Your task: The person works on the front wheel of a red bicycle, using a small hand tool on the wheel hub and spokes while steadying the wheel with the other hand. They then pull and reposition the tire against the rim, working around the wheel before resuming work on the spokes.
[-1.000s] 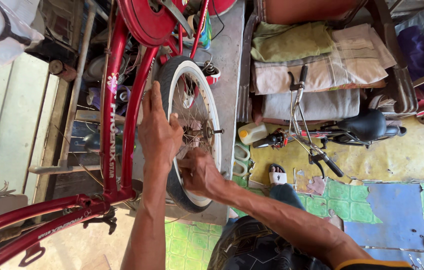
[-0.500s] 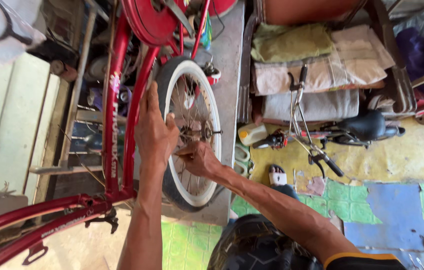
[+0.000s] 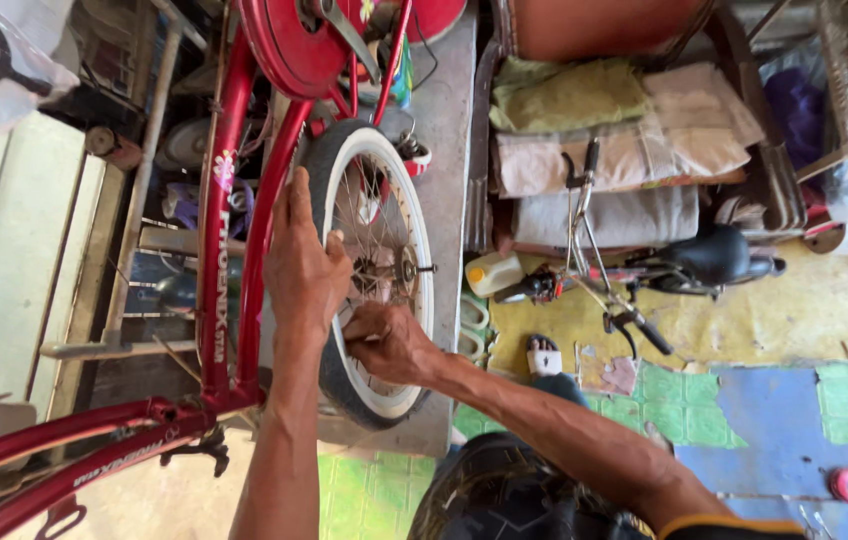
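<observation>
Behind both hands [image 3: 344,300] — wheel [image 3: 379,270] spokes partly hidden, fingertips' grip unclear

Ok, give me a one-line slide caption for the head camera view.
Left hand braces the white-walled bicycle wheel while right hand works at its spokes.

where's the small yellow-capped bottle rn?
In the head view the small bottle lies on the floor right of centre, just right of the white-rimmed bike wheel and beside the front of the small black bicycle.
</observation>
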`<state>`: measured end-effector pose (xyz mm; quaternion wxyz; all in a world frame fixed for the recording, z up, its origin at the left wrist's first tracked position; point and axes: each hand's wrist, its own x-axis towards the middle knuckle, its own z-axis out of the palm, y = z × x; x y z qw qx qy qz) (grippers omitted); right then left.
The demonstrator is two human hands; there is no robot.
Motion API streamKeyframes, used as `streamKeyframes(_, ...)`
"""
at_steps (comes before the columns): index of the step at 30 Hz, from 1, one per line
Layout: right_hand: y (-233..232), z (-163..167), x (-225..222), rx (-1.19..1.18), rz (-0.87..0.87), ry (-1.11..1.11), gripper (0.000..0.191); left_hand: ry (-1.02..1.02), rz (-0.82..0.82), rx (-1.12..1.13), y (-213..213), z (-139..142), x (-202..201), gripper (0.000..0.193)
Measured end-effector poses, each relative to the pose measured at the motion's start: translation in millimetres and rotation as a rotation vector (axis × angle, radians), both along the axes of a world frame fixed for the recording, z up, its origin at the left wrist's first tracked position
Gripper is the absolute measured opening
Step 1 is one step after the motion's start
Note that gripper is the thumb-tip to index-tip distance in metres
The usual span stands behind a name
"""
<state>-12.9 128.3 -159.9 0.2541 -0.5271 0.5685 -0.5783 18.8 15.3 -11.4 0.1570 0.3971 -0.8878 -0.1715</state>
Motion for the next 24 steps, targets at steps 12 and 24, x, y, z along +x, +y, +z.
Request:
streamKeyframes(12,-5,-5,-1,0.155,-0.081,0.19,0.015,-0.123,0.054,0.054,-5,1,-6,0.08)
streamKeyframes(24,-11,-9,10,0.239,-0.15,-0.081,0.021,0.0,-0.023,-0.015,-10,-1,4,0.083)
